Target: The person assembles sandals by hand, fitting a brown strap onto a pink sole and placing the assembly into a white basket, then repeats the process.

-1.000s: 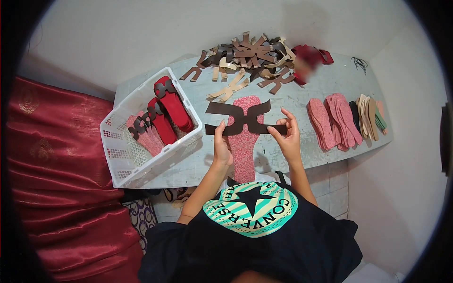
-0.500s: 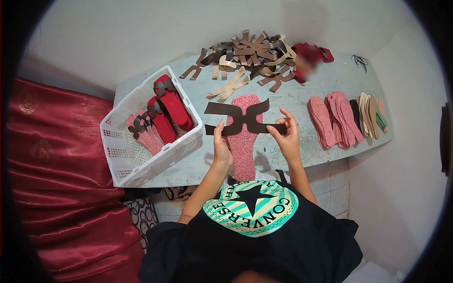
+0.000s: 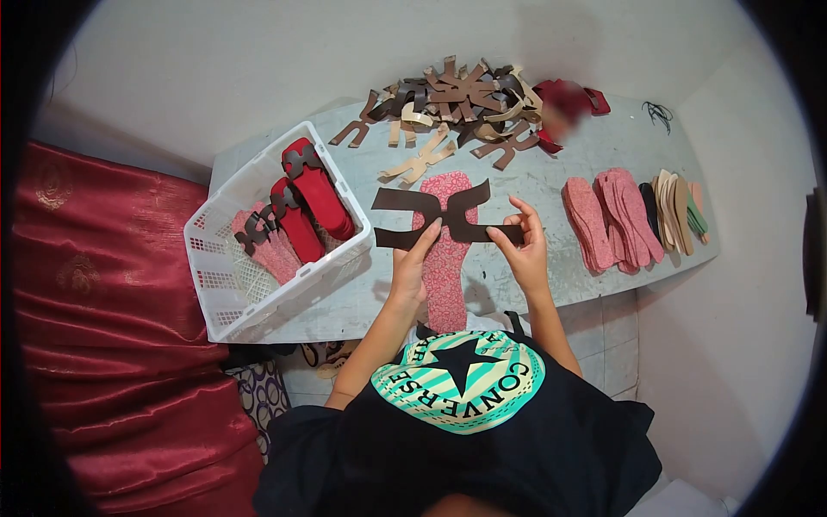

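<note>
A dark brown, H-shaped sandal strap (image 3: 469, 231) is held across the wide upper part of a pink patterned insole (image 3: 445, 280), which points lengthwise toward my body. My left hand (image 3: 411, 271) grips the strap near its middle, the thumb on top by the narrow joint and the fingers underneath, out of sight. At the other side, my right hand (image 3: 527, 250) pinches the lower right arm of the strap between thumb and fingers. Both upper arms of the strap stick out free, the right one curling upward.
To the left stands a white plastic crate (image 3: 289, 289) with red and pink soles bearing dark straps. A heap of brown and cream straps (image 3: 465, 90) lies at the back. Stacks of pink insoles (image 3: 624, 215) and beige insoles (image 3: 672, 207) lie right, near red pieces (image 3: 594, 102) farther back.
My left thumb has slid from the strap's lower left arm inward to its middle. The right hand keeps its pinch, and the strap and insole have barely moved.
</note>
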Demonstrator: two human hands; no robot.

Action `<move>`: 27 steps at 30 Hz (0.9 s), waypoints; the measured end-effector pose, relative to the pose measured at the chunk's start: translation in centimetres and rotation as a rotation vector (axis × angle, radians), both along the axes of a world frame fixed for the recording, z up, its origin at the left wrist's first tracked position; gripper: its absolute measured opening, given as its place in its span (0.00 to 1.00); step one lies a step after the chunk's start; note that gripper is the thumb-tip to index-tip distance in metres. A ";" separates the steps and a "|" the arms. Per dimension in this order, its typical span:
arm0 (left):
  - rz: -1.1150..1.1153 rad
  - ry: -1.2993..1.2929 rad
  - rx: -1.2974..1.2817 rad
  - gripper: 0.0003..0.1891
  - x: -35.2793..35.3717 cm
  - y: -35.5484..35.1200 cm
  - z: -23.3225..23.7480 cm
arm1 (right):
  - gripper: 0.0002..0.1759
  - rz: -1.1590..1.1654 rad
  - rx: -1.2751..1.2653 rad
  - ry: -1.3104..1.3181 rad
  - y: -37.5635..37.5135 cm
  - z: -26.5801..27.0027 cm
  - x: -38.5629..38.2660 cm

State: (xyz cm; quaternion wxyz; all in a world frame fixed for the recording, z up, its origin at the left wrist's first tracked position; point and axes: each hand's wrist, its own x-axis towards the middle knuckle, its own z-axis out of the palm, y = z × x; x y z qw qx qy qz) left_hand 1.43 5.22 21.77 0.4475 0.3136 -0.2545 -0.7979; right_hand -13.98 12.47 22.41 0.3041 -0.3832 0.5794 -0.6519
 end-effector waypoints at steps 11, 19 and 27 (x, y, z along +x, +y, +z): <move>0.169 -0.619 -0.661 0.07 -0.7 -2.6 -2.6 | 0.39 -0.137 0.139 0.705 0.0 -5.1 -1.6; -0.054 -1.174 -1.609 0.27 -0.4 -4.0 -16.7 | 0.40 0.093 0.404 0.438 1.8 -8.2 -3.1; -0.280 -1.498 -2.023 0.14 1.5 -1.2 -24.0 | 0.35 0.176 0.537 0.429 4.3 -13.8 -3.8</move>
